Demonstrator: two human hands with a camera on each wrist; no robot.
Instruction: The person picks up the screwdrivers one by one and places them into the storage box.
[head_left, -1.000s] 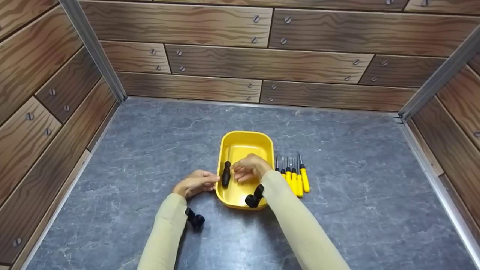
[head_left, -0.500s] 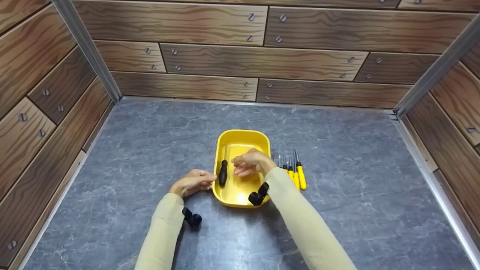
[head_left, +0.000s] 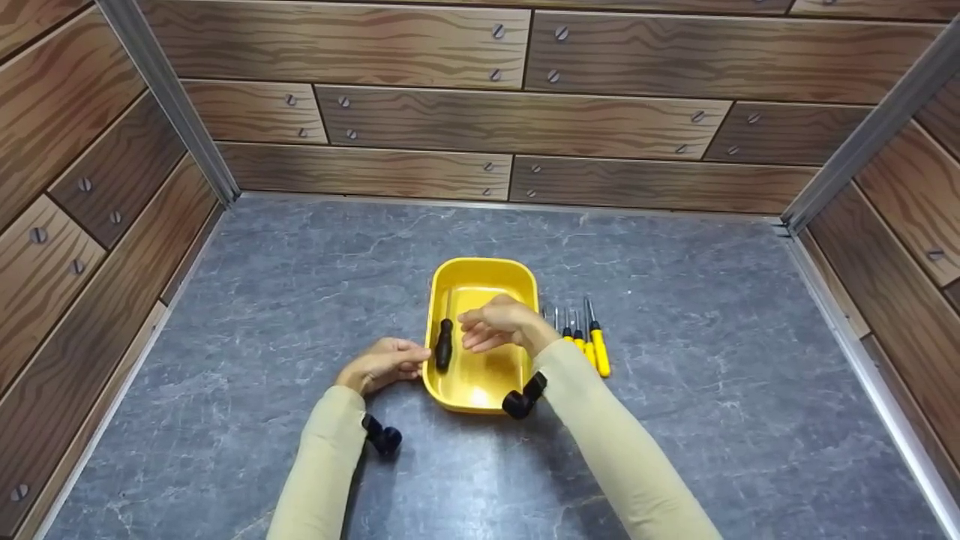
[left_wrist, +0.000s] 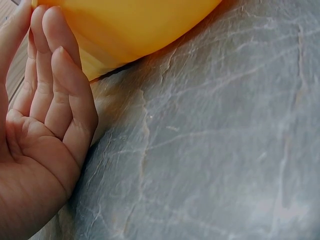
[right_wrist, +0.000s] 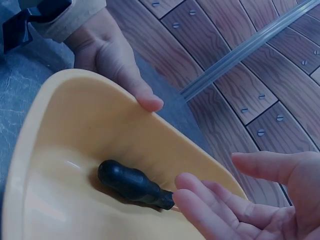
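A yellow plastic bin (head_left: 480, 390) stands on the grey table, with a black-handled screwdriver (head_left: 444, 346) lying along its left inner wall. My left hand (head_left: 381, 363) holds the bin's left side; its thumb is on the rim and its fingers lie against the outer wall, as the left wrist view shows. Over the inside of the bin is my right hand (head_left: 504, 325), just right of the screwdriver, fingers loosely bent and thumb apart, with nothing in them. The right wrist view shows the screwdriver's handle (right_wrist: 132, 184) lying just beyond those fingertips.
Several yellow-handled screwdrivers (head_left: 598, 349) lie side by side on the table right of the bin, partly hidden by the right forearm. Wood-patterned walls (head_left: 420, 176) enclose the back and sides. Each sleeve carries a black camera mount (head_left: 382, 435).
My right hand has drawn slightly away from the screwdriver, which stays lying in the bin. The left hand keeps its place at the rim, and the whole head view has shifted a little.
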